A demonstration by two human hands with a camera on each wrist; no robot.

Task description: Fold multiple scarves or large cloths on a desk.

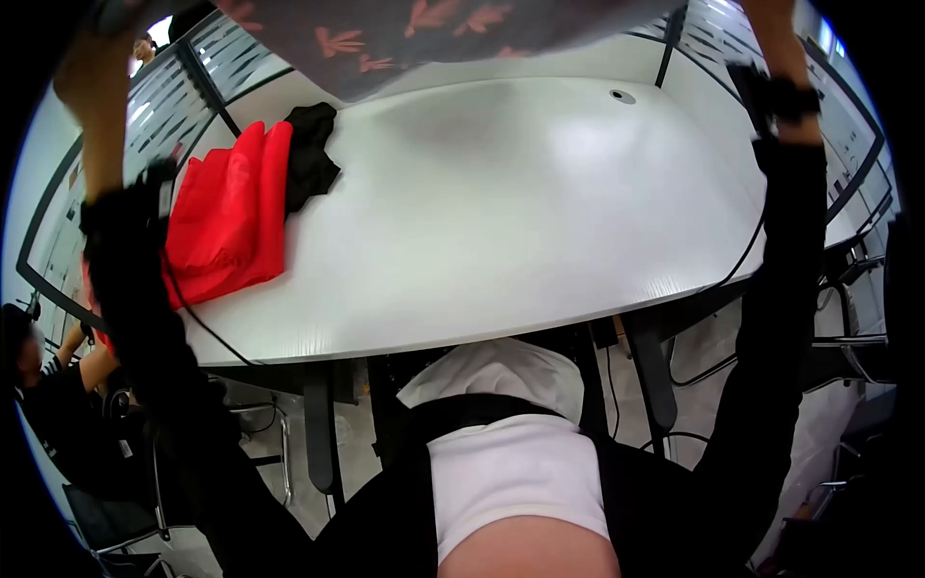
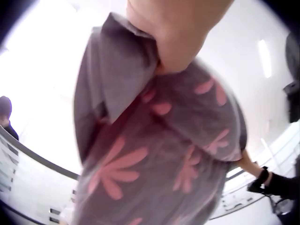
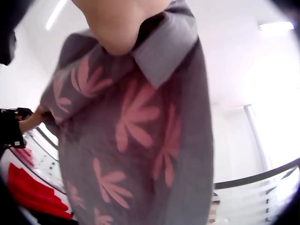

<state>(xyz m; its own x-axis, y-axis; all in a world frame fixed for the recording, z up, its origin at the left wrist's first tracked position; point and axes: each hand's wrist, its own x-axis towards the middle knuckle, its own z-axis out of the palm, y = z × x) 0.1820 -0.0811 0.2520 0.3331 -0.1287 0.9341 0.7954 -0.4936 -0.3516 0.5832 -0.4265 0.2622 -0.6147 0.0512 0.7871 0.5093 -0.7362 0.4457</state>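
Observation:
A grey cloth (image 1: 414, 39) printed with pink leaf-like shapes hangs high over the desk, spread between both hands. My left hand (image 2: 176, 37) grips one upper corner, and a flap of the cloth folds over beside it. At the opposite upper corner my right hand (image 3: 122, 26) holds on, with another folded flap next to it. The fingertips of both hands are mostly hidden behind the cloth. Both arms are raised and wide apart in the head view, and the cloth's lower edge hangs above the far part of the desk.
A white desk (image 1: 482, 222) with low partitions stands in front. On its left side lie a folded red cloth (image 1: 231, 217) and a black cloth (image 1: 310, 154). A cable hole (image 1: 622, 97) is at the back right. Another person (image 1: 67, 414) sits at the left.

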